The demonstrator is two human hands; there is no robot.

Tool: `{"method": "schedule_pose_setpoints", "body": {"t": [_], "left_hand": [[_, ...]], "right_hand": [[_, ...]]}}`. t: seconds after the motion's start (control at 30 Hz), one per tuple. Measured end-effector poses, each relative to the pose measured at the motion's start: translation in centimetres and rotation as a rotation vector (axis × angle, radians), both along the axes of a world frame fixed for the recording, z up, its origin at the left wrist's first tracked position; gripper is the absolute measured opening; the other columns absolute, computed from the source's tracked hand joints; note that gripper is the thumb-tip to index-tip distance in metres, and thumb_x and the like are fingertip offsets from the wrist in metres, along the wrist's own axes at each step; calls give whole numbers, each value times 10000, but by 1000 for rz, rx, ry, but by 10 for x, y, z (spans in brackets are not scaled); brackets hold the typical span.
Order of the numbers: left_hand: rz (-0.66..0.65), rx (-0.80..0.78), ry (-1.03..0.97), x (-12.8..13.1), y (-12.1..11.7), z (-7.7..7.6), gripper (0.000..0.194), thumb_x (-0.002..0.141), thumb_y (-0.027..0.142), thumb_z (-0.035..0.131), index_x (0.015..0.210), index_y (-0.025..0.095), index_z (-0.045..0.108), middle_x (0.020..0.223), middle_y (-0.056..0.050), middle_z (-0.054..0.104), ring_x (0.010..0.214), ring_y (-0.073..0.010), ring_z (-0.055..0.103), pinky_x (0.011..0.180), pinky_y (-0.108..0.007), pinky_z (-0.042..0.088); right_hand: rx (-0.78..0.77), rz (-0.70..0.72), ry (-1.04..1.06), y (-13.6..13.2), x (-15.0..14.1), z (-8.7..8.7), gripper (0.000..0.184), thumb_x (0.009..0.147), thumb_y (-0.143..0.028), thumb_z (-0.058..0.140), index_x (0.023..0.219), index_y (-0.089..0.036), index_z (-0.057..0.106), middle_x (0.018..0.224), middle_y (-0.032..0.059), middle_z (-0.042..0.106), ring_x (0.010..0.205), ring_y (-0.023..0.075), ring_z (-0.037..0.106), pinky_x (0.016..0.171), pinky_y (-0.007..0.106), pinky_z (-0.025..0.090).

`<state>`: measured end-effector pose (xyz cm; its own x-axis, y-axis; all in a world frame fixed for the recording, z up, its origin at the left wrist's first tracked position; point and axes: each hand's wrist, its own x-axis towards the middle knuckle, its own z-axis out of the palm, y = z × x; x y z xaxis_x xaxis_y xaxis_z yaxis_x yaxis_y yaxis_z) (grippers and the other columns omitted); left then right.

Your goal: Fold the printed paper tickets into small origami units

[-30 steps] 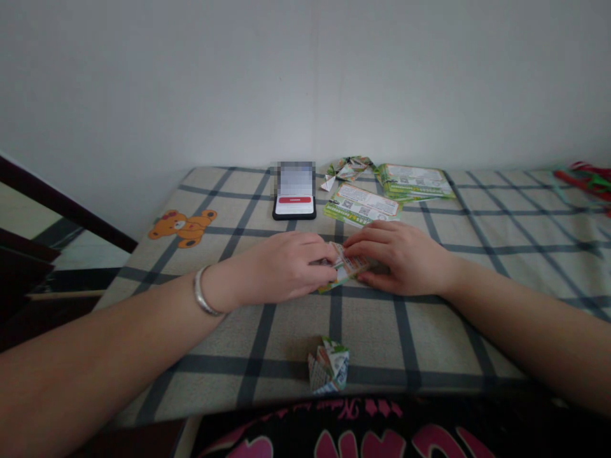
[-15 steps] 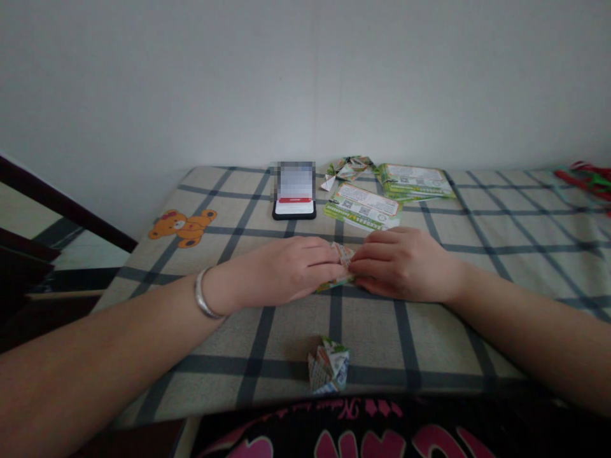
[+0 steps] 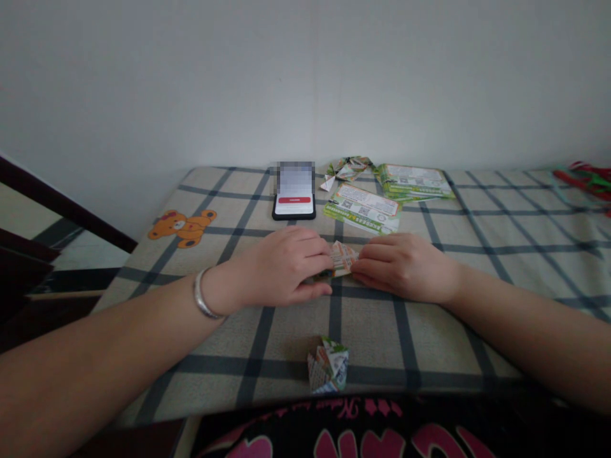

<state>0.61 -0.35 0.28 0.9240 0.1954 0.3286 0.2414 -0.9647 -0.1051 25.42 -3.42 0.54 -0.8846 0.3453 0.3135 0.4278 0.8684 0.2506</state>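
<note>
A small folded printed paper [image 3: 342, 258] lies on the table between my two hands. My left hand [image 3: 289, 267], with a silver bangle at its wrist, curls over the paper's left end, the thumb a little apart below it. Closed fingers of my right hand [image 3: 403, 266] grip the right end. Both hands cover much of the paper, so its whole shape is hidden. Nearer my body stands a folded paper piece [image 3: 329, 366] with pointed tips, touched by neither hand.
Behind my hands lie a phone [image 3: 294, 207] with a lit screen, flat printed leaflets [image 3: 365, 207], a leaflet stack [image 3: 417, 181] and a cluster of folded paper [image 3: 351, 168] by the wall. An orange bear picture [image 3: 181, 228] is at left, red-green items [image 3: 589, 178] far right.
My left hand has shifted slightly left and its thumb has come away from the fingers. My right hand has barely moved. More of the folded paper shows between them.
</note>
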Motion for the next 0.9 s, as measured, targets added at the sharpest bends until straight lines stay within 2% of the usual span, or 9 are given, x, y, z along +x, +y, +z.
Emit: {"method": "schedule_pose_setpoints", "body": {"t": [0.07,0.33,0.63,0.9], "left_hand": [[21,6,21,0,-2,1,328,915,442,541,979,147,670,912,-94,661,900,-232,593,828,-391,494],[124,74,19,6,-8,-5,181,912,293,553,897,152,664,825,-55,655,801,-199,573,730,-337,467],[221,-66,-23,7,-9,-7,205,936,287,534,868,156,676,810,-51,655,805,-203,594,745,-346,479],[298,-124,-47,9,-6,-3,182,908,307,604,804,175,674,740,-22,650,727,-183,587,680,-320,429]], "right_hand": [[-19,-17,39,-1,-1,-1,349,1002,-270,412,755,-163,635,675,17,572,613,122,483,559,283,324],[-220,-139,100,-2,-4,-2,276,965,-285,461,861,-158,683,750,32,625,652,126,551,598,267,372],[-208,-264,97,-3,-6,1,299,939,-341,480,805,-172,688,703,19,626,588,123,535,532,284,267],[-285,-388,79,-1,-11,-4,273,938,-376,483,841,-180,647,746,19,638,628,132,555,541,282,243]]}}
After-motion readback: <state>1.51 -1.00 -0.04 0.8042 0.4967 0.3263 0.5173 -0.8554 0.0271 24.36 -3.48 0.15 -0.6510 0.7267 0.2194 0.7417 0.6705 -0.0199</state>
